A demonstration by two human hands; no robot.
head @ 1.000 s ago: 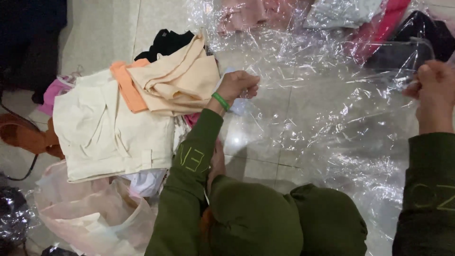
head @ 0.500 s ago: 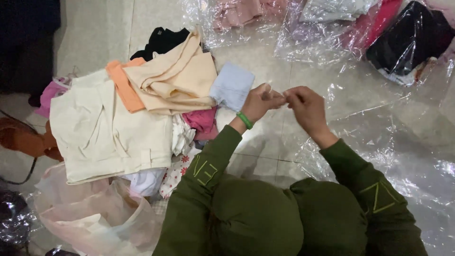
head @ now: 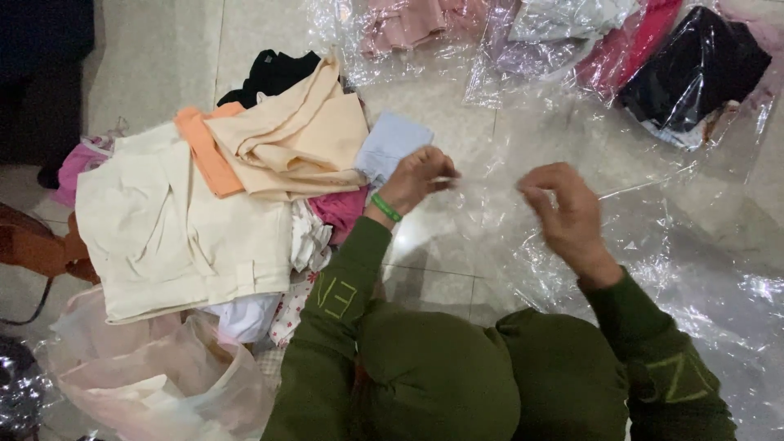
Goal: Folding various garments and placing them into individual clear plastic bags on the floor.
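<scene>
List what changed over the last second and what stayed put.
A second ago the hands were spread wide, stretching a clear plastic bag. Half a second ago they had met at its edge. Now the right hand has drawn back to the right and the left hand sits near the pile, each with a pinching grip on the film. The clothes pile and the bagged garments at the top lie as before.

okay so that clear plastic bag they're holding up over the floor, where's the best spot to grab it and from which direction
Probably at the top edge of the clear plastic bag, pinched from above at two separated spots, as the left hand and right hand do. The film is thin, limp and crinkled, so it hangs from that edge; a mid-sheet grip would likely bunch it.
</scene>
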